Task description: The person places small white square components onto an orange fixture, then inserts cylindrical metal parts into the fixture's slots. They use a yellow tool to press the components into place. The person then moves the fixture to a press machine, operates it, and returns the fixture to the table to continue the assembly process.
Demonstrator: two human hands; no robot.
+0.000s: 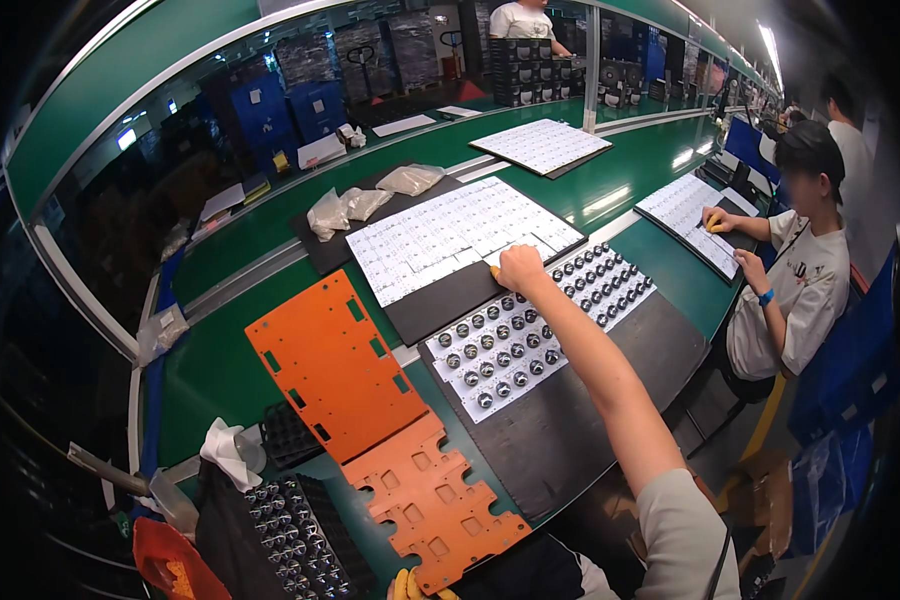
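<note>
My right hand, with a yellow finger cover, reaches forward and is closed at the near edge of a white circuit board panel. That panel lies on a black mat; whatever the fingers pinch is hidden. Under my forearm, another white panel carries rows of round dark parts with shiny tops. At the bottom edge, my left hand shows only yellow-covered fingers, closed at the near corner of an orange plate with cutouts. A flat orange plate with slots adjoins its far side.
At lower left stands a black tray of shiny round parts, near a red bin. Plastic bags lie behind the middle panel. Another panel sits farther back. On the right, a co-worker handles a similar panel.
</note>
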